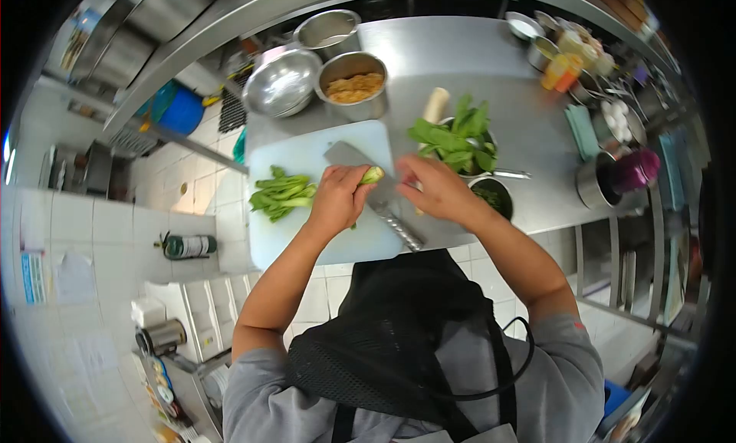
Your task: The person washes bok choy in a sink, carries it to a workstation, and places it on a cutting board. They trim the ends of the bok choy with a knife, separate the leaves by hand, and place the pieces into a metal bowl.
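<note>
My left hand is closed around a pale green vegetable stalk, its cut end poking out past the thumb. Beneath it a cleaver lies flat on the white cutting board, its metal handle pointing toward me. Cut leafy greens are piled on the board left of this hand. My right hand hovers just right of the cleaver, its curled fingers blurred; whether they hold anything cannot be made out. Close beyond it, a container is heaped with green leaves.
Shredded brown food fills a steel pot behind the board, beside a metal bowl and another pot. A bowl of chopped greens stands near the counter's front edge. Bottles and a purple-topped item are at right.
</note>
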Available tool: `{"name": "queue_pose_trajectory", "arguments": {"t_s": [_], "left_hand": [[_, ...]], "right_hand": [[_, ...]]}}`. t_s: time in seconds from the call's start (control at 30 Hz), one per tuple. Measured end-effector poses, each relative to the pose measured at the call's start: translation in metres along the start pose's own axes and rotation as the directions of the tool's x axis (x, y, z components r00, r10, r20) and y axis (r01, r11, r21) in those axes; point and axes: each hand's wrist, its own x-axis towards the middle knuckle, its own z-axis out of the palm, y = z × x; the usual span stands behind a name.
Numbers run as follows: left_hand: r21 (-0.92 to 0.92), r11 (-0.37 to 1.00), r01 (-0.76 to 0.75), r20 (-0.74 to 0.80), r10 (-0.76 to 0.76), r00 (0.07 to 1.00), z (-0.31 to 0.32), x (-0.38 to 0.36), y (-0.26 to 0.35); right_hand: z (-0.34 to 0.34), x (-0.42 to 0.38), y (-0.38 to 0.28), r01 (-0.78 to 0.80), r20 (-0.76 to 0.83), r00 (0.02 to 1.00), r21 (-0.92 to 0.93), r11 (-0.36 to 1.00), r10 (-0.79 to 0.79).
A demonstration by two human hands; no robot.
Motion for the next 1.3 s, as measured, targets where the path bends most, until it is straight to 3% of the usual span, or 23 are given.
{"name": "queue_pose_trajectory", "arguments": {"t_s": [0.03,0.07,0.13,0.17,0.23,0.37,0.43,0.47,0.53,0.67,0.73,0.87,1.1,1.3], "left_hand": [[0.122,0.990,-0.070,-0.071,0.079,0.994,-0.011,-0.007,-0.008],[0.243,0.961,-0.130,-0.122,0.164,0.979,-0.018,-0.017,-0.014],[0.352,0.929,-0.116,-0.095,0.159,0.983,-0.017,-0.039,-0.037],[0.449,0.883,-0.137,-0.063,0.185,0.981,-0.012,-0.049,-0.049],[0.409,0.906,-0.111,-0.001,0.122,0.992,0.002,-0.072,-0.054],[0.334,0.942,-0.009,0.063,-0.012,0.998,0.022,-0.099,-0.066],[0.311,0.950,-0.014,0.080,-0.011,0.997,0.024,-0.101,-0.074],[0.300,0.954,-0.023,0.095,-0.005,0.995,0.026,-0.100,-0.079],[0.291,0.956,-0.025,0.087,0.000,0.996,0.025,-0.100,-0.082],[0.258,0.962,-0.094,0.143,0.058,0.988,0.027,-0.102,-0.101],[0.232,0.969,-0.090,0.138,0.059,0.989,0.025,-0.100,-0.101],[0.207,0.973,-0.103,0.120,0.079,0.990,0.020,-0.100,-0.099],[0.227,0.966,-0.121,0.112,0.097,0.989,0.021,-0.101,-0.100],[0.256,0.959,-0.121,0.129,0.090,0.988,0.018,-0.099,-0.099]], "right_hand": [[0.014,-0.010,0.002,-0.149,-0.047,0.988,-0.030,0.988,0.147],[0.031,-0.021,0.003,-0.135,-0.023,0.991,-0.013,0.991,0.135],[0.063,-0.040,0.005,-0.098,0.089,0.987,-0.316,0.944,0.132],[0.076,-0.041,0.008,-0.098,0.101,0.986,-0.309,0.946,0.135],[0.096,-0.046,0.010,-0.157,0.127,0.966,-0.401,0.903,0.225],[0.108,-0.038,0.032,-0.256,0.176,0.925,-0.367,0.894,0.337],[0.096,-0.033,0.024,-0.273,0.059,0.943,-0.431,0.860,0.329],[0.082,-0.031,0.018,-0.266,0.074,0.941,-0.440,0.858,0.329],[0.046,-0.030,-0.008,-0.485,0.089,0.844,-0.298,0.822,0.530],[0.009,-0.065,-0.022,-0.439,0.221,0.836,-0.280,0.854,0.502],[0.001,-0.078,-0.032,-0.315,0.333,0.842,-0.335,0.888,0.425],[0.010,-0.086,-0.030,-0.166,0.347,0.875,-0.440,0.883,0.338],[0.013,-0.074,-0.031,-0.137,0.333,0.887,-0.473,0.870,0.320],[0.009,-0.066,-0.022,-0.227,0.414,0.833,-0.349,0.909,0.367]]}}
